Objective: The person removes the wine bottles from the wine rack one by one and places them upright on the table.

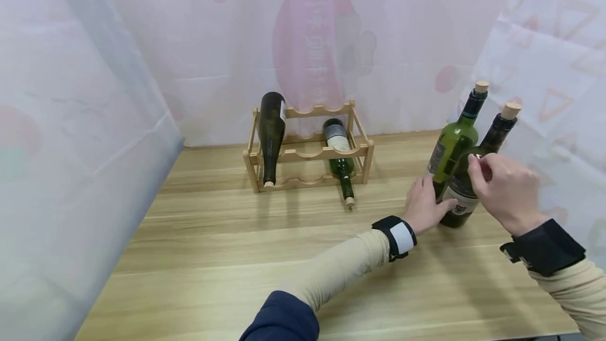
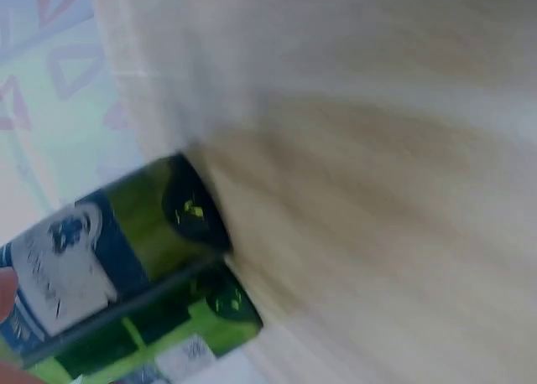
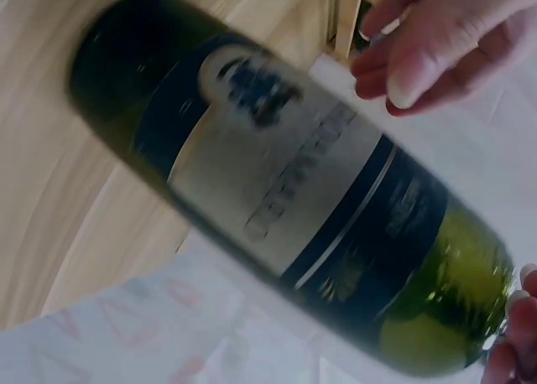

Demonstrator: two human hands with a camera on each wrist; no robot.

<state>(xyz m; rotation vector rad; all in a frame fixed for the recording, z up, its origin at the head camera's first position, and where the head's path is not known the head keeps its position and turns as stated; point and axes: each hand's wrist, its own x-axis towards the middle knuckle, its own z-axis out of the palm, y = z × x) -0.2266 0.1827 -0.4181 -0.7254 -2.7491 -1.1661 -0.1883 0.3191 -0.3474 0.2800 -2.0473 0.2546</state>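
Observation:
Two corked wine bottles stand side by side at the right. The front one is a dark bottle (image 1: 460,200) with a cream and navy label (image 3: 277,162); behind it is a bright green bottle (image 1: 455,143). My left hand (image 1: 423,208) is low beside them, its fingers by the green bottle and its thumb overlapping the front label. In the right wrist view, the left thumb and fingers lie just off the glass. My right hand (image 1: 508,188) is at the front bottle's shoulder with bent fingers (image 3: 522,325). The bottle's neck rises beyond the right hand.
A two-tier wooden wine rack (image 1: 310,156) stands at the back of the wooden table (image 1: 213,267). A dark bottle (image 1: 272,130) lies on its upper tier and a green bottle (image 1: 342,159) on its lower tier, necks forward. Patterned white sheeting (image 1: 227,46) hangs behind and at both sides.

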